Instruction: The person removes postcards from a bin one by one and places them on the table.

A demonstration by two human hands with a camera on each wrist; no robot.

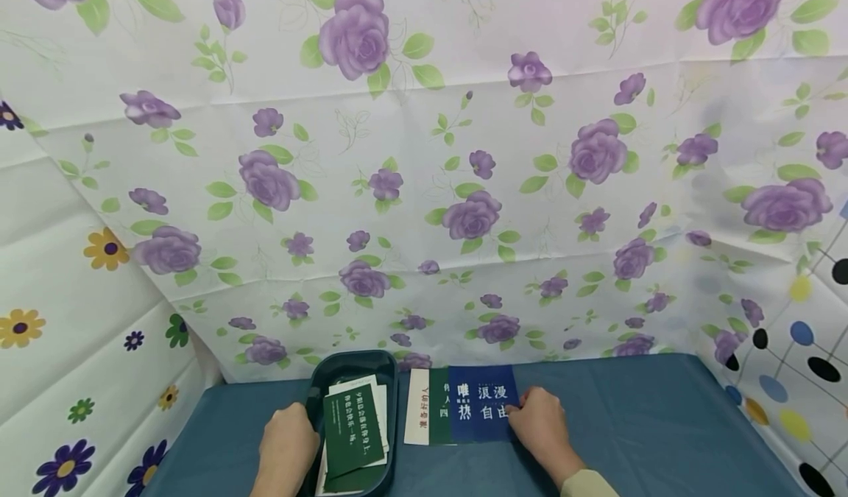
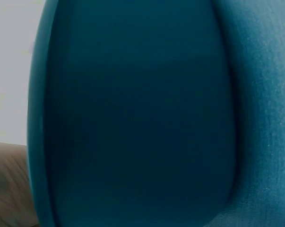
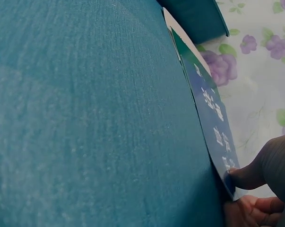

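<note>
My left hand [image 1: 288,438] grips the left rim of a dark teal plastic tray [image 1: 392,423], whose outer wall [image 2: 137,123] fills most of the left wrist view. Inside the tray lie several cards, a dark green card [image 1: 353,431] with white writing on top. To its right, a cream card [image 1: 417,409], a green card [image 1: 439,386] and a blue card [image 1: 483,423] lie overlapped in a row. My right hand [image 1: 539,423] pinches the right edge of the blue card between thumb and fingers; in the right wrist view that edge is slightly off the cloth.
A blue-teal cloth [image 1: 636,423] covers the table. Behind it stands a white sheet with purple roses [image 1: 473,217]. Patterned sheets also close in the left side [image 1: 66,379] and the right side [image 1: 795,386].
</note>
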